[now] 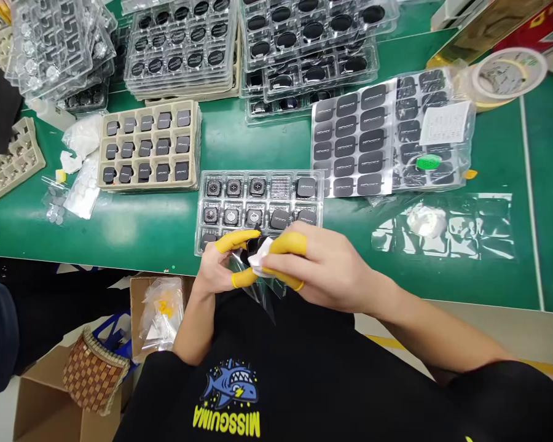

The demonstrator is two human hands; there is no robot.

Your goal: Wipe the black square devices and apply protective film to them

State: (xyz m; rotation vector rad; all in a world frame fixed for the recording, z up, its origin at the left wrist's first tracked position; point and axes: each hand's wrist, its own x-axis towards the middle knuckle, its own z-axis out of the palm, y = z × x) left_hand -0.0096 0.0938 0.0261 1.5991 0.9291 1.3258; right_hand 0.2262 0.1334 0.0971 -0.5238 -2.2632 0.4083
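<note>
My left hand [215,264], with yellow finger cots on thumb and forefinger, grips a small dark watch body [253,245] by its edges. Its far side is hidden by my fingers. My right hand [332,264], also in yellow finger cots, pinches a white wiping cloth [260,259] against the watch body. Clear film [263,299] hangs below both hands. Just beyond them lies a clear plastic tray [280,188] holding square black watch bodies, some with round sensor backs showing and others covered by dark printed labels. My hands cover part of its near row.
Stacked beige trays [196,147] of dark square pieces stand at left. Clear trays [184,37] are piled at the back. A label sheet [352,138], bagged labels [435,162], a tape roll [509,73] and clear film [488,227] lie right. Cardboard boxes [50,393] sit below the table edge.
</note>
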